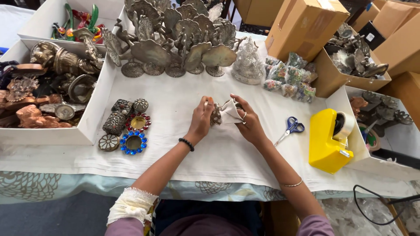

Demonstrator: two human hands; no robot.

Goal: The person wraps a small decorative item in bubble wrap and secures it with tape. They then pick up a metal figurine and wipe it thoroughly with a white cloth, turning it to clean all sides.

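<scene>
A small ornate dull-silver metal ornament (215, 114) is held above the middle of the white-clothed bench (175, 148), closed in the left hand (201, 119). A crumpled white cloth (230, 112) is pinched against it by the right hand (247, 123), fingers curled shut around the fabric.

Risks, as judged:
- Ornament could be dropped if the left-hand grip slackens under the rubbing; it is held clear of the bench.
- The blue-handled scissors (290, 127) lie just beside the right wrist and could be knocked by it.
- The round jewelled candle holders (133, 142) near the left forearm could be swept towards the near edge.
- The crowded silver peacock-fan figures (175, 48) along the far edge look easily toppled by a reach across.

Packages and labels:
- Plain brown cardboard cartons (302, 26) at the far right corner; one open-topped, filled with dark metal pieces (354, 54).
- Small clear plastic packets of coloured contents (288, 78) heaped beside the cartons.
- White open trays (89, 122) at the left edge, holding copper and brass figures.
- Yellow tape dispenser (328, 142) near the right edge.
- A pale label on a dark box, far right; too small to be made out.
</scene>
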